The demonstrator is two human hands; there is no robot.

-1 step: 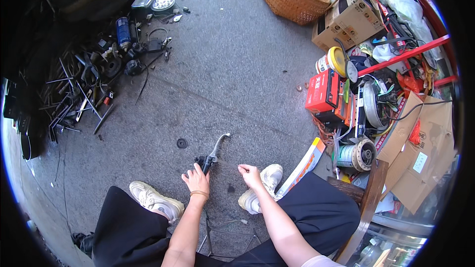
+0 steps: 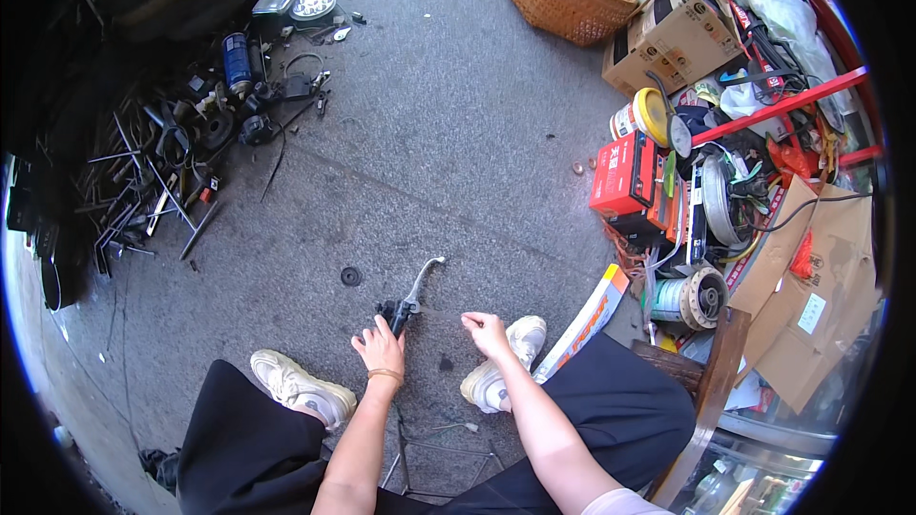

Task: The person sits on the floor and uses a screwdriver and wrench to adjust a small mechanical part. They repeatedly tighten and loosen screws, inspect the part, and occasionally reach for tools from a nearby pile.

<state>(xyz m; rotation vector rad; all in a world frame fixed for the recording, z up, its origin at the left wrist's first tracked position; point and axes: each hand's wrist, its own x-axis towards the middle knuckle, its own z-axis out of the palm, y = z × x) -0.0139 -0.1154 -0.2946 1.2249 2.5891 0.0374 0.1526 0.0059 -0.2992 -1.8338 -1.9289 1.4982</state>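
Note:
My left hand (image 2: 382,350) is closed around the black housing of a brake lever (image 2: 393,311), down between my feet. Its curved silver lever (image 2: 424,278) points up and to the right, away from me. To the right of it my right hand (image 2: 488,333) is pinched, beside my right shoe. A faint thin line seems to run from the lever's base toward those fingertips, but what they hold is too small to make out. On the ground to the upper left of the lever lies a small black ring (image 2: 350,276).
Metal tools and loose parts (image 2: 172,167) are heaped at the left, near a blue spray can (image 2: 237,63). A wicker basket (image 2: 568,0) and cardboard box (image 2: 673,24) stand far right. Nearer are a red battery box (image 2: 622,176), a long narrow carton (image 2: 582,322) and a wooden piece (image 2: 701,401).

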